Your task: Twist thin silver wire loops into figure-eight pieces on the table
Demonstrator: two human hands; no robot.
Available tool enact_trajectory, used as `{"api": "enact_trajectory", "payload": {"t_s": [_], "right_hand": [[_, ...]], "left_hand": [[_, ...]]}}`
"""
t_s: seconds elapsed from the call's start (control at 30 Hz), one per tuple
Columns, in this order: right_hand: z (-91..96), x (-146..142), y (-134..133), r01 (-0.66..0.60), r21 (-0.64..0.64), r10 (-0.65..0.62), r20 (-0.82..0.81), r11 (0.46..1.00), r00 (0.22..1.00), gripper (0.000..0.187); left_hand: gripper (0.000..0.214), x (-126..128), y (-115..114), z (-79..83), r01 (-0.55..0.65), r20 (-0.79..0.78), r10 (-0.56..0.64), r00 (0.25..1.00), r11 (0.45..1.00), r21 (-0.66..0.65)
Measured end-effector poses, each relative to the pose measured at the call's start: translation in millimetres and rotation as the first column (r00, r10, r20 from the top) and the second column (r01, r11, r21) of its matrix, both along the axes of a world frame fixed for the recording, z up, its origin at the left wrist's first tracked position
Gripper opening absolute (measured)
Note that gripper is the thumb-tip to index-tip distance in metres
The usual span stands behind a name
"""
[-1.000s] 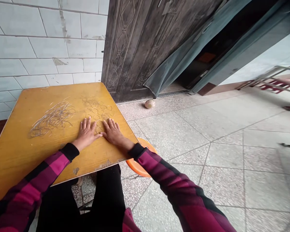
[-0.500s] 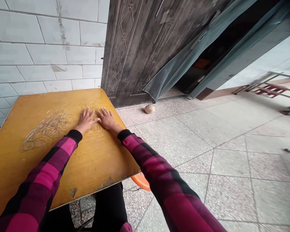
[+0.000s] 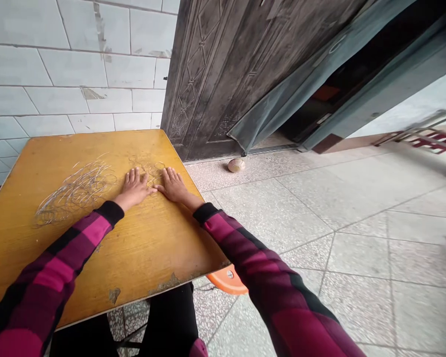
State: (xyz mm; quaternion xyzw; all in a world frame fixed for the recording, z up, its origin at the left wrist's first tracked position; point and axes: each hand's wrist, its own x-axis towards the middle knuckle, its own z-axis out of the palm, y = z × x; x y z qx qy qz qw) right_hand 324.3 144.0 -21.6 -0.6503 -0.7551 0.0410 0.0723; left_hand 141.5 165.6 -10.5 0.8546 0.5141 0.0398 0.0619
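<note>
My left hand (image 3: 134, 187) and my right hand (image 3: 174, 184) lie flat, palms down and fingers stretched out, side by side on a yellow wooden table (image 3: 141, 248). Both rest over a patch of small thin wire rings (image 3: 152, 169) spread on the tabletop, and the thumbs nearly touch. To the left of my left hand lies a tangled pile of thin wire pieces (image 3: 76, 191). Neither hand holds anything.
A white tiled wall (image 3: 59, 74) stands behind the table and a dark metal door (image 3: 223, 69) to its right. A small round ball (image 3: 236, 165) lies on the tiled floor by the doorway. An orange stool (image 3: 226, 280) sits under the table's right corner.
Both hands slid away from me across the table over the wire rings, still flat. The view shifted slightly.
</note>
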Motion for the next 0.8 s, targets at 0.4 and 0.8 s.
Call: {"api": "enact_trajectory", "payload": {"t_s": [0.4,0.8], "right_hand": [[20.9,-8,-9,-0.115,0.086,0.129,-0.183,0.990,0.975,0.068],[54.1,-92,-72,-0.418,0.068,0.421,-0.262,0.906,0.869,0.047]], "left_hand": [[0.055,-82,-6,47.6,0.017,0.255,-0.076,0.964,0.973,0.228],[0.024,-176,-76,29.5,-0.179,0.202,0.147,0.968,0.973,0.147]]}}
